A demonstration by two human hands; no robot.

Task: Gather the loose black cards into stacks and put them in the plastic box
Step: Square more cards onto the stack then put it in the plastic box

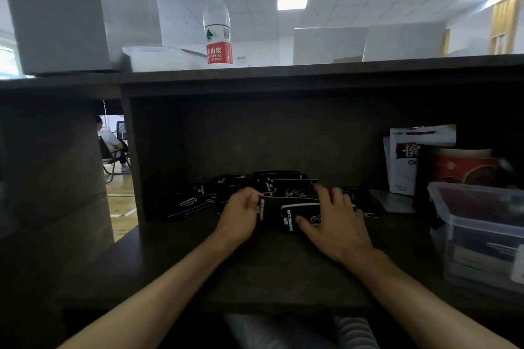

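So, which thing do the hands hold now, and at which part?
Left hand grips a bunch of black cards by its left end; right hand lies on the right part, thumb across.

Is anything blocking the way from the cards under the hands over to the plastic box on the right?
Nothing visible does. The left hand and right hand gather the loose black printed cards on the dark desk. Bare desk lies between them and the clear plastic box, which has no lid on.
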